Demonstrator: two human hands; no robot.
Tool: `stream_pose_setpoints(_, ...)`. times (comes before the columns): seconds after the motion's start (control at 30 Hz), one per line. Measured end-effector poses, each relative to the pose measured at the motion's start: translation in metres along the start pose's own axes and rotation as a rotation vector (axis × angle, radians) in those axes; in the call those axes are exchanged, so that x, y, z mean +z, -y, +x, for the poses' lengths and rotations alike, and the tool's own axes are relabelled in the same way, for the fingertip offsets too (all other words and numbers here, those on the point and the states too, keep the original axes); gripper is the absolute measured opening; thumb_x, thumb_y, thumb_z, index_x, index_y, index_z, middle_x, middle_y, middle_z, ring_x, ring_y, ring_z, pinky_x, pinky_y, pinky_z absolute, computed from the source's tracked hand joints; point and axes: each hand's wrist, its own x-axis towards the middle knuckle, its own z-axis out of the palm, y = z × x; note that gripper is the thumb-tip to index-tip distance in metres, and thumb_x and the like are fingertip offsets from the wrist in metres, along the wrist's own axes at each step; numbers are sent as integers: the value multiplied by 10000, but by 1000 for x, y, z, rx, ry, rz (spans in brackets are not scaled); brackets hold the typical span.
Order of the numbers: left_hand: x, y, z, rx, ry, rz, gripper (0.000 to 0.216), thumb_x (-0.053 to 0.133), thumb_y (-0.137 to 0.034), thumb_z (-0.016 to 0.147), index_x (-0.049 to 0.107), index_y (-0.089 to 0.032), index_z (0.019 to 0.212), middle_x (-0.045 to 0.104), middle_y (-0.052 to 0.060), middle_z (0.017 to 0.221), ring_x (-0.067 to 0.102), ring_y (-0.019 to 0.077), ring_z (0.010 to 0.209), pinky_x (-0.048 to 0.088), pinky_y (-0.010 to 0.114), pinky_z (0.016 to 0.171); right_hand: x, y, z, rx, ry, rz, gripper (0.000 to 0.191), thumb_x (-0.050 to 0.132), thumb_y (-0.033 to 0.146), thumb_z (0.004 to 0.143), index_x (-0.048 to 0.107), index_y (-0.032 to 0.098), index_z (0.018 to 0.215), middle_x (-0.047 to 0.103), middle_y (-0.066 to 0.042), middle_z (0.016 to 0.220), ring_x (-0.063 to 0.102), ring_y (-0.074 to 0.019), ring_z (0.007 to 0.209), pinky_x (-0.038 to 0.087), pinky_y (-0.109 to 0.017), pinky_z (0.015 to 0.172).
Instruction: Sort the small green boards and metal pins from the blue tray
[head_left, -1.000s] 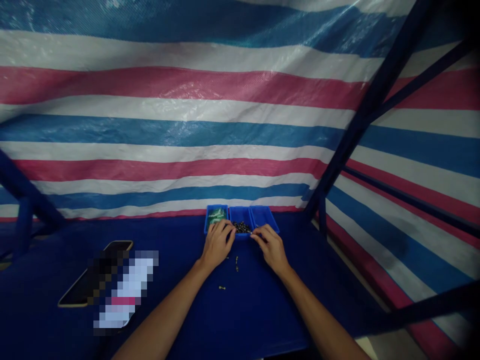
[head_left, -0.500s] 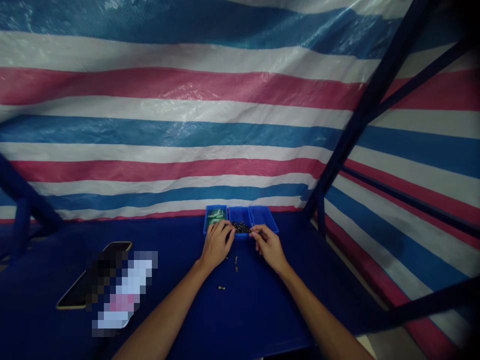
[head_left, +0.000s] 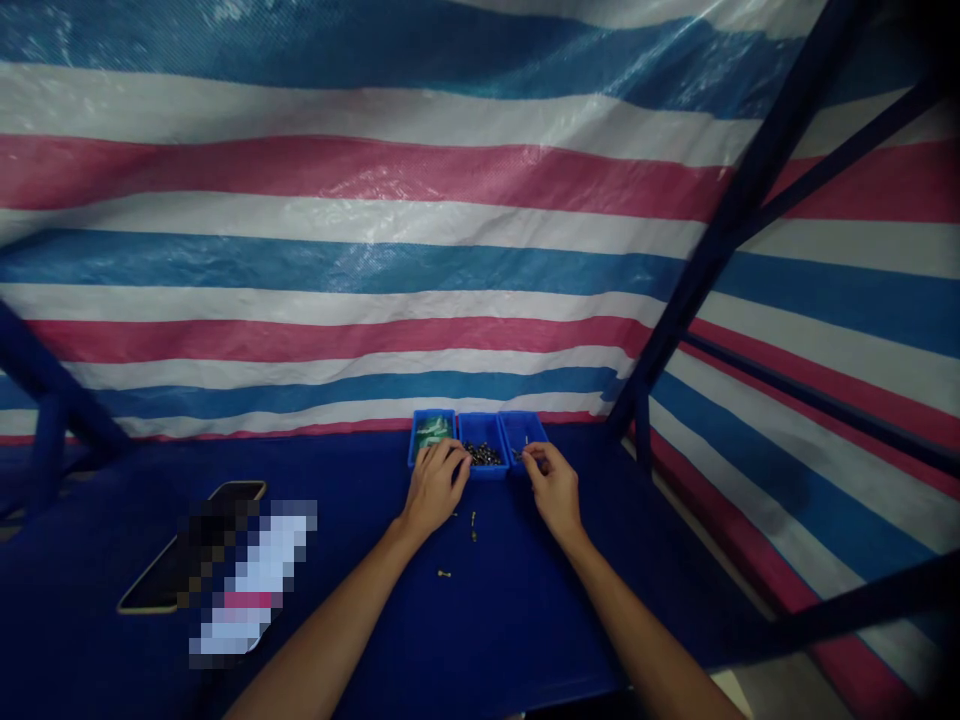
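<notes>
Three small blue bins stand side by side at the table's back edge. The left bin (head_left: 412, 440) holds something green and white, probably a packet. In the middle bin (head_left: 480, 424) lies a heap of small dark and brassy metal pieces (head_left: 486, 455). My left hand (head_left: 433, 488) is curled at the front of the left and middle bins, its fingertips by the heap; what they grip is hidden. My right hand (head_left: 553, 490) is at the front of the right bin (head_left: 517, 425), thumb and fingers pinched on a small thin metal piece (head_left: 526, 440).
Several loose brass-coloured pieces (head_left: 444, 574) lie on the blue table (head_left: 480, 640) between my forearms. A phone (head_left: 150, 580) and a blurred-out pale object (head_left: 259, 580) are at left. Blue frame bars (head_left: 675, 280) and striped sheeting (head_left: 360, 260) enclose the table.
My right hand has moved right, from the edge of the middle bin to the right bin, with a small piece in its fingertips. My left hand has stayed in place.
</notes>
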Motion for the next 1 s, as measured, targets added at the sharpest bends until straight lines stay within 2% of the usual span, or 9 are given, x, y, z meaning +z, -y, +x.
stream_pose_setpoints(0.17, 1, 1, 0, 5, 10, -14, 208, 486, -260, 1098, 691, -233, 1072, 691, 56, 1127, 658, 222, 1073, 456, 416, 954, -3, 2, 0, -94, -29, -171, 247, 586, 411, 1009, 720, 203, 1006, 706, -49, 898, 599, -183, 705, 488, -306, 709)
stream_pose_setpoints(0.27, 2, 2, -1, 7, -2, -17, 204, 488, -256, 1094, 690, -231, 1072, 694, 57, 1125, 664, 221, 1066, 463, 413, 949, -5, 3, 0, -72, -33, -183, 255, 580, 421, 1014, 715, 205, 1015, 691, -40, 867, 595, -181, 689, 474, -298, 685)
stream_pose_setpoints(0.37, 3, 3, -1, 6, -6, -16, 196, 496, -254, 1091, 690, -232, 1075, 696, 55, 1123, 665, 220, 1073, 464, 413, 954, -5, 7, -2, -53, -5, -156, 266, 571, 446, 1029, 704, 215, 1020, 627, 2, 748, 557, -168, 624, 439, -280, 628)
stream_pose_setpoints(0.43, 3, 3, -1, 5, -4, -19, 191, 497, -253, 1091, 687, -231, 1081, 695, 53, 1125, 663, 218, 1080, 462, 414, 962, -3, 13, -7, -96, 91, -120, 270, 573, 461, 1038, 691, 222, 997, 577, 26, 694, 527, -158, 596, 416, -272, 608)
stream_pose_setpoints(0.53, 3, 3, -1, 4, -7, -28, 190, 493, -252, 1092, 682, -229, 1087, 696, 54, 1120, 662, 217, 1083, 461, 414, 967, 2, 21, -16, -178, 370, -110, 268, 634, 488, 1018, 665, 233, 942, 534, 54, 653, 503, -141, 574, 399, -262, 604)
stream_pose_setpoints(0.67, 1, 2, -1, -4, 2, -28, 200, 482, -249, 1094, 681, -233, 1091, 699, 58, 1123, 660, 222, 1098, 461, 415, 972, 7, 27, -25, -211, 676, -203, 323, 775, 533, 922, 655, 252, 1025, 568, 77, 681, 548, -130, 609, 360, -242, 597)
stream_pose_setpoints(0.8, 0, 1, -1, -15, 7, -23, 191, 494, -243, 1090, 685, -237, 1090, 701, 50, 1122, 660, 219, 1104, 456, 416, 987, 8, 33, -28, -274, 785, -302, 297, 760, 510, 953, 652, 263, 1080, 613, 67, 753, 589, -131, 657, 341, -243, 616)
stream_pose_setpoints(1.0, 2, 2, -1, -23, 7, -15, 198, 492, -255, 1092, 689, -242, 1097, 702, 50, 1130, 659, 218, 1101, 452, 416, 989, 7, 38, -28, -360, 827, -337, 165, 614, 430, 1067, 649, 273, 1102, 654, 22, 921, 631, -148, 778, 389, -251, 673)
